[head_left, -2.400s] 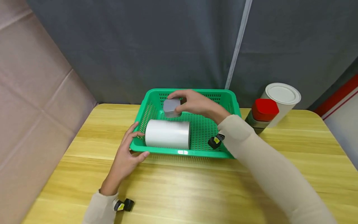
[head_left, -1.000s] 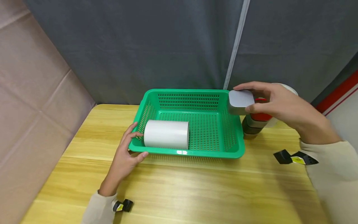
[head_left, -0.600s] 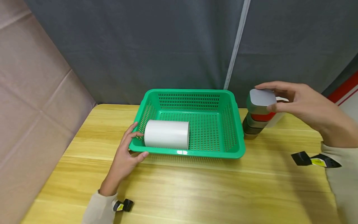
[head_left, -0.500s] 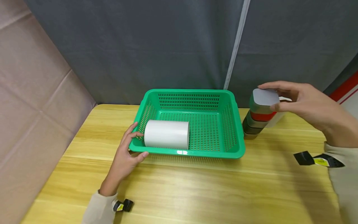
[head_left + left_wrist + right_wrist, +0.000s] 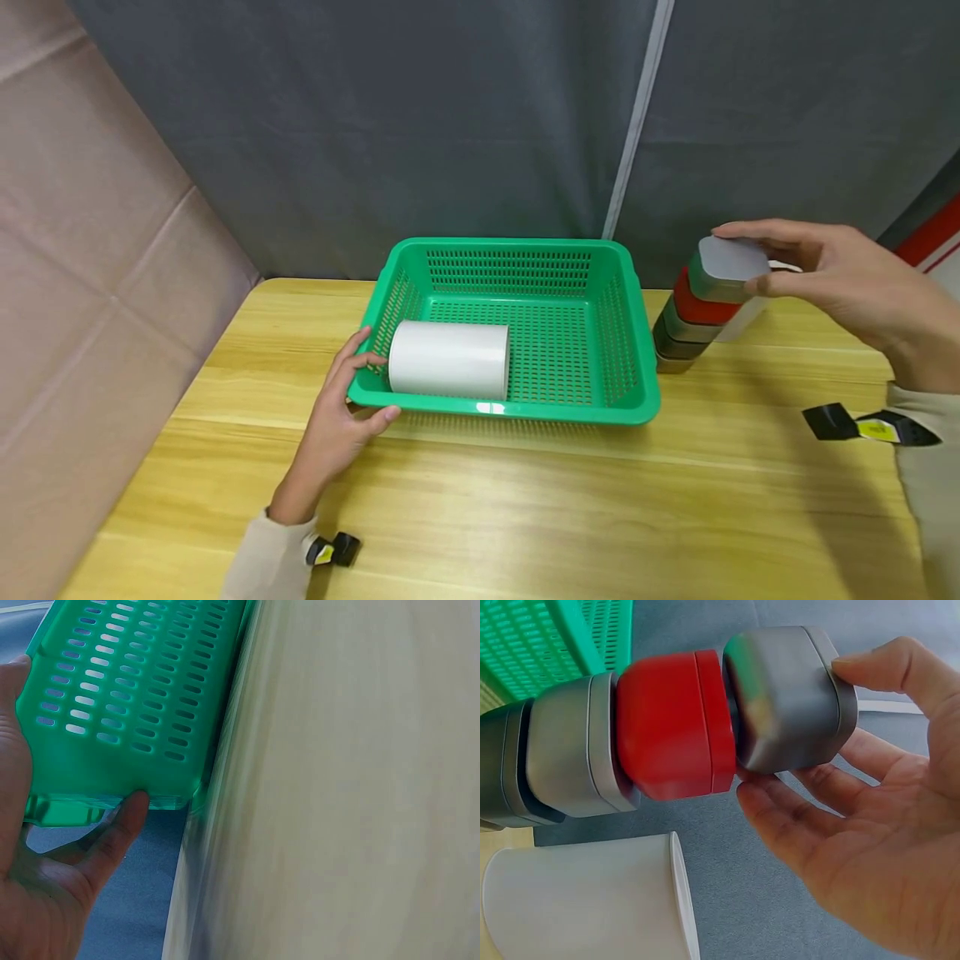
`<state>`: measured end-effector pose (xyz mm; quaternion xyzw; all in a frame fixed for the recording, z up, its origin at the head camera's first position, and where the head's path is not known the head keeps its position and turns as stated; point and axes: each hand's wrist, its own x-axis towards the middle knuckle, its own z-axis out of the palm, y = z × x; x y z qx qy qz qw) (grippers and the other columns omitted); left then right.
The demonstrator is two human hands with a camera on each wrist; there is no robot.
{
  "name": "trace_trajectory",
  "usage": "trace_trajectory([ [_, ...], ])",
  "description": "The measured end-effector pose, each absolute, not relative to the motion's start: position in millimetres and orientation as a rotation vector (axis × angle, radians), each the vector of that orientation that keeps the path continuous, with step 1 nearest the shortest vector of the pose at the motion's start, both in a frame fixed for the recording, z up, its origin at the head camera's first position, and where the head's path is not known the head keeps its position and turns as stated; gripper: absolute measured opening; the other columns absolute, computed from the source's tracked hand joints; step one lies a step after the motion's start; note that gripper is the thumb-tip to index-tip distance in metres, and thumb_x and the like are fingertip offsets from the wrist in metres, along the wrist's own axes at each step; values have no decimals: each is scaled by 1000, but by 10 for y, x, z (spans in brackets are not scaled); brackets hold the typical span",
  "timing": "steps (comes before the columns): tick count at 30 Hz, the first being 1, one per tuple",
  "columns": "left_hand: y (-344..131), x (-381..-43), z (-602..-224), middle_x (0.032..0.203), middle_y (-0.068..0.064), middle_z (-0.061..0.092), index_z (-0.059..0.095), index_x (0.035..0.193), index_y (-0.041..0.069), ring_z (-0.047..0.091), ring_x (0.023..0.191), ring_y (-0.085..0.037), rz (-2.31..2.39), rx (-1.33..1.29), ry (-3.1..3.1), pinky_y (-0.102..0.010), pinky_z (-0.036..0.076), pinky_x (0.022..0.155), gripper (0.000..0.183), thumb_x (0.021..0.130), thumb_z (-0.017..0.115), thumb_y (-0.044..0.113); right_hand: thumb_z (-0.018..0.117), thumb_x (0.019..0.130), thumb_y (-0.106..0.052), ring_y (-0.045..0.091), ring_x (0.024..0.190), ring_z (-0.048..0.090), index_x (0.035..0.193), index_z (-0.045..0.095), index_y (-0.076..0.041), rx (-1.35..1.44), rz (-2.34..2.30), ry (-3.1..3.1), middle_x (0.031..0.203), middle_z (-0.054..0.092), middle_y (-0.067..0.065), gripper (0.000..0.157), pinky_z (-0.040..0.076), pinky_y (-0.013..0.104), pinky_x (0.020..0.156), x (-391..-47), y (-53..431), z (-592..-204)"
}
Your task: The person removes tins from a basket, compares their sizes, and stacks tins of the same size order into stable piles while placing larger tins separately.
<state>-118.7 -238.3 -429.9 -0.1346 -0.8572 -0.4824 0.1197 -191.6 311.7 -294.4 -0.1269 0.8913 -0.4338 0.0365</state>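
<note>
My right hand (image 5: 862, 287) holds a silver-grey, rounded-square tin (image 5: 733, 260) between thumb and fingers, with its lid upward. Directly beneath is a red tin (image 5: 701, 302), the top of a stack with a grey tin (image 5: 570, 750) and a dark tin (image 5: 506, 761) below. Whether the silver tin's full weight rests on the red one, I cannot tell. At the left, my left hand (image 5: 337, 425) grips the front-left corner of a green plastic basket (image 5: 525, 412), thumb at the front and fingers on the left rim. Inside that basket a white cylinder (image 5: 448, 360) lies on its side.
Right behind the stack stands a white lidded canister (image 5: 592, 896), mostly hidden by my right hand in the head view. The stack is just right of the basket. A grey curtain (image 5: 420, 125) hangs behind the wooden table (image 5: 510, 517).
The right hand has carried the silver tin out of the basket to the right, over the red tin, then slightly further right. The left hand stays at the basket's corner.
</note>
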Motion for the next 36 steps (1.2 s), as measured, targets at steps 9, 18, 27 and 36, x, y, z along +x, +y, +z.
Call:
trace_trajectory([
  [9,-2381,-1187,-4296,172,4,28,60,129,10,17,161,-35,-1408,-385,-2509,-76,23,116,56,80,86,3,62,104,-7,4,119,48,154,52,-25,-393,-1328,2731,151,43,-7,55,39,11,87,-1932,3144,-2975],
  [18,-2384,-1187,-4298,172,3,29,60,129,10,18,161,-35,-1402,-391,-2504,-75,23,117,56,80,87,3,61,104,-7,2,120,48,155,51,-24,-403,-1340,2718,150,43,-9,55,38,12,88,-1946,3165,-2999],
  [27,-2382,-1189,-4297,172,4,29,60,129,9,18,161,-34,-1417,-386,-2502,-74,23,117,56,80,87,3,58,105,-5,3,124,46,157,49,-24,-402,-1367,2693,157,39,-4,56,39,10,89,-1965,3179,-3025],
  [36,-2383,-1189,-4308,172,3,29,59,129,6,18,161,-35,-1402,-388,-2505,-75,23,117,56,80,86,4,58,105,-4,8,126,44,158,46,-24,-400,-1381,2675,157,38,-4,58,39,10,89,-1970,3174,-3043],
])
